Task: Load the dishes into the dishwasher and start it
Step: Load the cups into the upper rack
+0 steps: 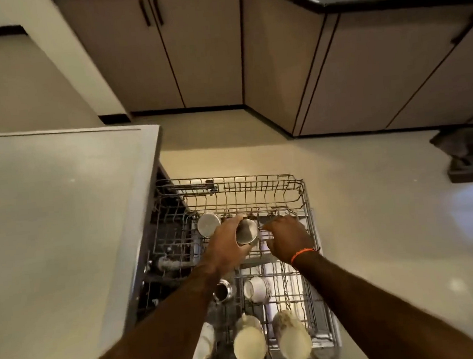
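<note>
The dishwasher's wire upper rack (301, 186) is pulled out over the floor. My left hand (225, 246) grips a steel cup (246, 231) held on its side over the middle of the rack. My right hand (287, 236), with an orange wrist thread, has its fingers curled down onto the rack wires just right of that cup. Another steel cup (208, 224) sits upside down to the left. Nearer me in the rack are a small dark steel pot (223, 291), a white cup (257, 289) and two cream mugs (249, 343), (293, 337).
A pale countertop (56, 223) covers the dishwasher body on the left. Beige cabinet doors (204, 53) run along the far wall and the right side. A dark low object (471, 158) sits on the floor at the right edge.
</note>
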The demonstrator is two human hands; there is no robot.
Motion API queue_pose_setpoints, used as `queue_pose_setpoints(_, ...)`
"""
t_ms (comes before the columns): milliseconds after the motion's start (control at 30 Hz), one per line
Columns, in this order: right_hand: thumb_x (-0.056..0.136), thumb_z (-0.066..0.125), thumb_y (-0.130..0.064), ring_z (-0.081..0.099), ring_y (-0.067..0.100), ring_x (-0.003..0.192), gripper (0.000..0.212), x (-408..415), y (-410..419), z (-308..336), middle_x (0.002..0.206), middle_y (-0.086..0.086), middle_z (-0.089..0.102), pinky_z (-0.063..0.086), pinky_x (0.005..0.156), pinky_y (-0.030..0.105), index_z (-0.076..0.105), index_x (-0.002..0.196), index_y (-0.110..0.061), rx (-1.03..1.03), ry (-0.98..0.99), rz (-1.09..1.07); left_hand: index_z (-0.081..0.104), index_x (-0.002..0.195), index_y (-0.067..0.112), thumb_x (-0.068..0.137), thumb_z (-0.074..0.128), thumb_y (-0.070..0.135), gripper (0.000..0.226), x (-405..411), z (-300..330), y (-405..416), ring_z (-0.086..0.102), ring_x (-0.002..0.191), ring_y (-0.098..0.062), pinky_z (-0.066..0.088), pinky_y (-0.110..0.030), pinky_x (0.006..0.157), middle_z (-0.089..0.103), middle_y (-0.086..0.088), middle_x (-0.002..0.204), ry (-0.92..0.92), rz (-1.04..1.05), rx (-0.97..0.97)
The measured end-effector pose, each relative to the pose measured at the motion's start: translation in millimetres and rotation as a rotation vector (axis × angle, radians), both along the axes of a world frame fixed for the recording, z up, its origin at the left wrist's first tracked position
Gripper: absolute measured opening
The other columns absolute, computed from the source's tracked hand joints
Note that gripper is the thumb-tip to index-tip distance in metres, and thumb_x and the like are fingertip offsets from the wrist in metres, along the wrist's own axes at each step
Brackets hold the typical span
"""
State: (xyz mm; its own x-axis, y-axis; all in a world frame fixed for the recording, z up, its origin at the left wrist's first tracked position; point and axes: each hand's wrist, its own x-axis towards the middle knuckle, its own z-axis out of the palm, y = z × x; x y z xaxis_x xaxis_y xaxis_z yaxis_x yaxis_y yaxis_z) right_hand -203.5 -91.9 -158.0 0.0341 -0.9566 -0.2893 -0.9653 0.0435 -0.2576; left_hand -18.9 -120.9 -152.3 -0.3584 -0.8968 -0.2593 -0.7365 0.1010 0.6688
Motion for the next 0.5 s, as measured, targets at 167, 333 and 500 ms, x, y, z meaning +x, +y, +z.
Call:
queue_pose_setpoints(167,0.089,0.067,-0.03,0.048,0.024,0.127,0.04,-8.1,-42.0,-66.2,0.133,-0.001,0.062,0.043,0.099,0.041,0.062,0.128,-0.032,0.093,0.014,-0.041,0.049,0.143,0.019,0.078,0.086,0.023,0.076,-14.5,-67.0,-39.3,0.055,0.124,-0.014,0.05,-0.034,0.105,0.057,0.003,0.137,-0.024,0.021,0.081)
queue_pose_setpoints(333,0.088,0.064,-0.024,0.05,0.026,0.125,0.041,-13.8,-60.7,-102.5,0.128,0.001,0.063,0.046,0.095,0.043,0.061,0.128,-0.033,0.15,0.022,-0.066,0.052,0.135,0.027,0.079,0.086,0.021,0.066,-21.0,-100.8,-54.3,0.055,0.12,-0.012,0.05,-0.036,0.105,0.059,0.006,0.136,-0.032,-0.002,0.092)
queue_pose_setpoints(500,0.085,0.068,-0.017,0.056,0.026,0.118,0.043,-13.2,-67.9,-122.4,0.125,0.003,0.066,0.051,0.092,0.04,0.062,0.126,-0.027,0.13,0.037,-0.091,0.051,0.137,0.027,0.079,0.084,0.015,0.068,-27.3,-116.5,-59.1,0.057,0.121,-0.015,0.048,-0.03,0.103,0.06,0.005,0.136,-0.059,0.023,0.112)
